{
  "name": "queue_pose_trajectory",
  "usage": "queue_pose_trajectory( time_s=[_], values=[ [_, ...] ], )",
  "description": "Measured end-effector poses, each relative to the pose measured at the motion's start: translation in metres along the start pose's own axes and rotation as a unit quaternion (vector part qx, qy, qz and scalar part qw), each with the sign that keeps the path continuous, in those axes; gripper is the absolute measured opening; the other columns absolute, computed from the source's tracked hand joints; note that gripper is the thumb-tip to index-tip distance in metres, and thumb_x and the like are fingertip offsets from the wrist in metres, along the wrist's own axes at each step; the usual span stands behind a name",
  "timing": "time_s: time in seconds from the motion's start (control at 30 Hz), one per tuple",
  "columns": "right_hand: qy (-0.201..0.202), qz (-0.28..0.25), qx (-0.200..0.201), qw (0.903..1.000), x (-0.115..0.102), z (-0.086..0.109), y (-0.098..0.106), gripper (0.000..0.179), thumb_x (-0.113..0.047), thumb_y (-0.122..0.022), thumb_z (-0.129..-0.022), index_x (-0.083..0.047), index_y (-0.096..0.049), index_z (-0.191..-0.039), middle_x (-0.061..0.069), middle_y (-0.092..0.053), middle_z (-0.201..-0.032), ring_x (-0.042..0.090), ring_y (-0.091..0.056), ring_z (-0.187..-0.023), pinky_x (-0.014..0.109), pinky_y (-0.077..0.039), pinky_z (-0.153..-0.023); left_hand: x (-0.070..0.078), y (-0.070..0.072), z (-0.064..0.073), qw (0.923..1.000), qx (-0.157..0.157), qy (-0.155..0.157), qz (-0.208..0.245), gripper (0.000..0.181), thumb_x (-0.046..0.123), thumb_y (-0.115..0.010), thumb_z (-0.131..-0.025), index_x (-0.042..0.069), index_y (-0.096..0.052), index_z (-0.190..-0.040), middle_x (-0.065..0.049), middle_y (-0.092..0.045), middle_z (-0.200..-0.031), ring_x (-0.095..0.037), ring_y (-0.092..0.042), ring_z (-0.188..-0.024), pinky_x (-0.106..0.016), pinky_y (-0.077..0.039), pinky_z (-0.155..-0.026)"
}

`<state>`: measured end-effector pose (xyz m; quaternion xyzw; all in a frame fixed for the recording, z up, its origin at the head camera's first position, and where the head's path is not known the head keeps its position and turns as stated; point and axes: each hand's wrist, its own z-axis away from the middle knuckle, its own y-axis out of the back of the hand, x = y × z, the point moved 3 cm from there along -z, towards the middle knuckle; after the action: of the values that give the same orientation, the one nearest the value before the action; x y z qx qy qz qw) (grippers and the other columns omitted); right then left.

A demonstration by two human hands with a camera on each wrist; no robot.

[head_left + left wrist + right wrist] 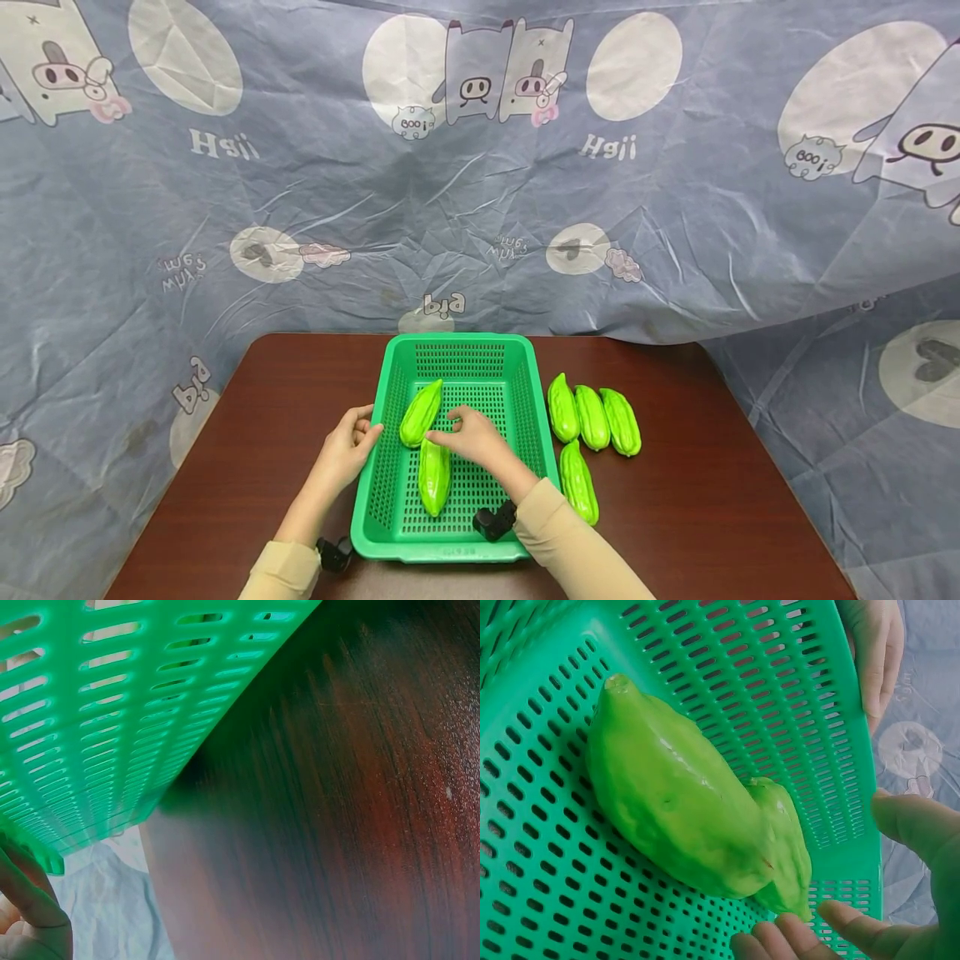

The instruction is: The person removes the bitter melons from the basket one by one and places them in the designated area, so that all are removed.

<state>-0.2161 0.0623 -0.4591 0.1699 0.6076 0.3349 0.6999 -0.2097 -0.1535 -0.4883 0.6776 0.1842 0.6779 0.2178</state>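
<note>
A green plastic basket (456, 552) stands on the table, holding two bright green bitter melons. One bitter melon (422, 413) lies slanted toward the far end; the other bitter melon (434, 479) lies nearer, its upper end close to the first. My left hand (351, 446) grips the basket's left rim, thumb at the edge; in the left wrist view only part of the hand (34, 907) shows by the rim. Inside the basket, my right hand (474, 437) hovers over the melons. Thumb and fingers of the right hand (885, 900) are spread, with nothing between them.
Right of the basket, three bitter melons (593, 418) lie side by side on the brown table (697, 492), and another bitter melon (578, 483) lies nearer. A patterned grey-blue cloth (480, 192) hangs behind the table.
</note>
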Motion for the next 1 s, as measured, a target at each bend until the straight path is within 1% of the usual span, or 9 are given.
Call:
queue_pose_trajectory(
  time_s=[0.27, 0.43, 0.53, 0.7, 0.83, 0.9, 1.0],
  values=[
    [-0.006, 0.019, -0.004, 0.9998, 0.002, -0.005, -0.009, 0.066, -0.042, -0.073, -0.077, 0.004, -0.055, -0.121, 0.016, -0.063, -0.101, 0.026, -0.06, -0.089, 0.039, -0.05, -0.071, 0.0, 0.0, 0.0, 1.0, 0.0, -0.002, -0.006, 0.046, 0.025, -0.054, -0.096, 0.006, -0.042, -0.136, -0.007, -0.054, -0.098, -0.013, -0.049, -0.075, -0.027, -0.041, -0.062],
    [-0.007, 0.025, -0.005, 0.9997, 0.003, -0.007, -0.014, 0.067, -0.039, -0.074, -0.077, 0.006, -0.054, -0.121, 0.021, -0.061, -0.111, 0.032, -0.06, -0.097, 0.045, -0.05, -0.079, -0.001, 0.0, 0.001, 1.0, 0.001, -0.002, -0.005, 0.046, 0.025, -0.054, -0.096, 0.005, -0.042, -0.136, -0.006, -0.055, -0.097, -0.013, -0.049, -0.074, -0.026, -0.041, -0.062],
    [-0.013, 0.033, -0.009, 0.9993, 0.004, -0.007, -0.016, 0.069, -0.04, -0.075, -0.076, 0.006, -0.053, -0.123, 0.022, -0.059, -0.115, 0.033, -0.059, -0.101, 0.046, -0.049, -0.083, 0.0, -0.001, 0.001, 1.0, 0.003, -0.001, -0.002, 0.046, 0.026, -0.054, -0.096, 0.005, -0.042, -0.136, -0.006, -0.055, -0.096, -0.012, -0.049, -0.073, -0.026, -0.041, -0.061],
    [-0.025, 0.036, -0.026, 0.9987, 0.002, -0.005, -0.018, 0.073, -0.04, -0.075, -0.076, 0.007, -0.049, -0.126, 0.022, -0.059, -0.115, 0.032, -0.058, -0.1, 0.046, -0.048, -0.083, -0.001, -0.001, 0.002, 1.0, 0.002, 0.002, 0.0, 0.047, 0.028, -0.054, -0.096, 0.006, -0.042, -0.136, -0.006, -0.054, -0.097, -0.012, -0.049, -0.072, -0.026, -0.04, -0.059],
    [-0.019, 0.045, -0.041, 0.998, 0.0, -0.004, -0.021, 0.077, -0.038, -0.077, -0.076, 0.01, -0.047, -0.128, 0.024, -0.057, -0.116, 0.035, -0.057, -0.104, 0.048, -0.047, -0.086, -0.001, -0.001, 0.002, 1.0, 0.003, 0.0, 0.001, 0.047, 0.027, -0.054, -0.096, 0.006, -0.042, -0.136, -0.006, -0.054, -0.096, -0.012, -0.048, -0.07, -0.025, -0.04, -0.058],
    [-0.015, 0.05, -0.047, 0.9976, 0.0, -0.004, -0.023, 0.075, -0.037, -0.078, -0.074, 0.011, -0.049, -0.124, 0.022, -0.059, -0.109, 0.033, -0.059, -0.098, 0.047, -0.048, -0.084, -0.001, -0.001, 0.001, 1.0, 0.003, -0.002, 0.002, 0.046, 0.026, -0.054, -0.096, 0.006, -0.042, -0.136, -0.006, -0.054, -0.096, -0.012, -0.048, -0.069, -0.025, -0.04, -0.058],
    [-0.012, 0.053, -0.058, 0.9968, 0.001, -0.004, -0.025, 0.066, -0.035, -0.08, -0.072, 0.009, -0.054, -0.113, 0.015, -0.06, -0.092, 0.027, -0.059, -0.084, 0.043, -0.05, -0.076, -0.001, -0.001, 0.001, 1.0, 0.003, -0.003, 0.004, 0.046, 0.026, -0.054, -0.096, 0.005, -0.042, -0.136, -0.006, -0.054, -0.095, -0.011, -0.048, -0.069, -0.025, -0.04, -0.058]
  ],
)
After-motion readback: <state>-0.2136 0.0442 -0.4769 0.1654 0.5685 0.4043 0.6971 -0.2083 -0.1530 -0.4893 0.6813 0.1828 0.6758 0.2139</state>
